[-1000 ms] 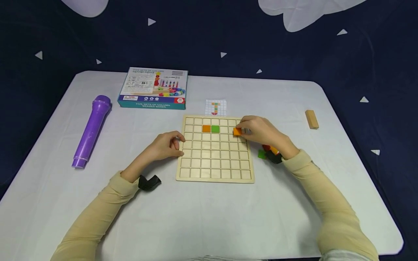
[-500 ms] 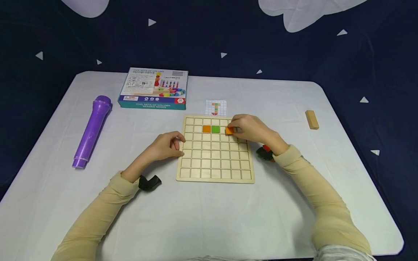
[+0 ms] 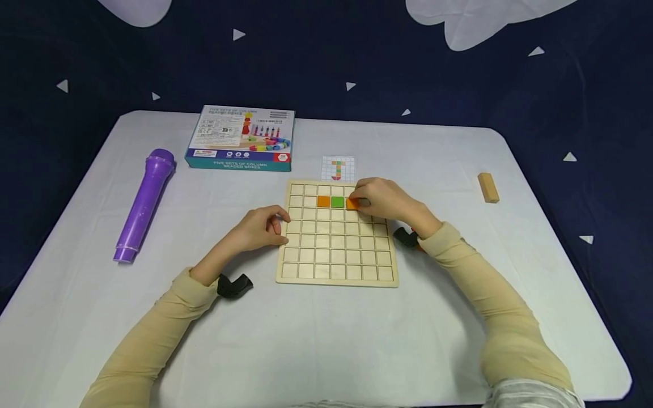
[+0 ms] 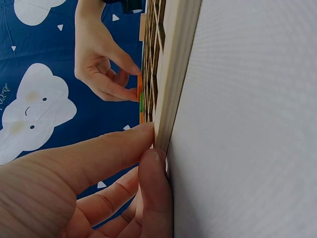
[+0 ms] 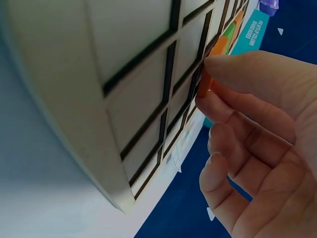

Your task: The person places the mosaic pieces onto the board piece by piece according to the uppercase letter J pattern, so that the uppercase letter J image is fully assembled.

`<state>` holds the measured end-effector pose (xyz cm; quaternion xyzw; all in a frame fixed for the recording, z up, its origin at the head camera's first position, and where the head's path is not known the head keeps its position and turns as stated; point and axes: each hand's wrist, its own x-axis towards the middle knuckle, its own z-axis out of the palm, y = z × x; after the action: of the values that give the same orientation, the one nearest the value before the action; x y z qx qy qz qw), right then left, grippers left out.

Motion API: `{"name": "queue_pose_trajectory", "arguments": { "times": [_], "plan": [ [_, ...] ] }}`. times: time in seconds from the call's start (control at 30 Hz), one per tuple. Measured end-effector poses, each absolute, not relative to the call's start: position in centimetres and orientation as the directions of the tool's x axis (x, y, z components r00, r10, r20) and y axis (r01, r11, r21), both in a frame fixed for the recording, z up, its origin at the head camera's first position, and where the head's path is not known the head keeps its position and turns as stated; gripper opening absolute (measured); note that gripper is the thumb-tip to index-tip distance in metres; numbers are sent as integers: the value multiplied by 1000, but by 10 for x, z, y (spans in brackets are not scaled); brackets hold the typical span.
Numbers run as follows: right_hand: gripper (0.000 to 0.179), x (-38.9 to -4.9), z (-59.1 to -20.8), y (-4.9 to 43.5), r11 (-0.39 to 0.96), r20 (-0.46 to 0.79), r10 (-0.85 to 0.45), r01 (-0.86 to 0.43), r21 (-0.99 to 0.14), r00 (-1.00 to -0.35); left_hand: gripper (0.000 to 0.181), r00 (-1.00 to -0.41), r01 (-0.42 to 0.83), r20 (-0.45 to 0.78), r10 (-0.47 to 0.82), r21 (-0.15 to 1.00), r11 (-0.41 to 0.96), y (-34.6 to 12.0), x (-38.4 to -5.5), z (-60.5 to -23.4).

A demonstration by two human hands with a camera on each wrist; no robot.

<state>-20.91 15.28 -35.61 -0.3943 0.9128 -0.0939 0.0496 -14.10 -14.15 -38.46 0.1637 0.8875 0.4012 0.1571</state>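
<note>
Head view: right hand point(image 3: 384, 198) pinches orange tile point(image 3: 352, 204); left hand point(image 3: 257, 229) touches board point(image 3: 330, 242).

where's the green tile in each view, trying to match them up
Head: green tile near the picture's centre, between two orange tiles.
Left wrist: green tile is a thin sliver, left of and slightly above centre.
Right wrist: green tile is a narrow strip, upper right of centre.
Shared landmark: the right hand, pinching an orange tile.
</note>
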Motion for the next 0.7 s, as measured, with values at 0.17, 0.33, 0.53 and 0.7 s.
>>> {"name": "queue_pose_trajectory", "arguments": {
  "times": [0.17, 0.33, 0.53, 0.7],
  "plan": [
    [21, -210, -357, 151, 677, -19, -725, -706, -209, -689, 39, -898, 163, -148, 414, 762, 626, -141, -141, -384],
    [21, -211, -359, 151, 671, -12, -730, -712, -207, -684, 39, -898, 159, -153, 413, 763, 627, -141, -141, -385],
    [19, -211, -360, 150, 681, -17, -720, -701, -212, -694, 39, -896, 155, -159, 414, 762, 628, -141, -141, -385],
    [20, -211, -359, 149, 681, -23, -719, -697, -224, -695, 39, -898, 156, -155, 411, 763, 628, -141, -141, -384]
  ]
}}
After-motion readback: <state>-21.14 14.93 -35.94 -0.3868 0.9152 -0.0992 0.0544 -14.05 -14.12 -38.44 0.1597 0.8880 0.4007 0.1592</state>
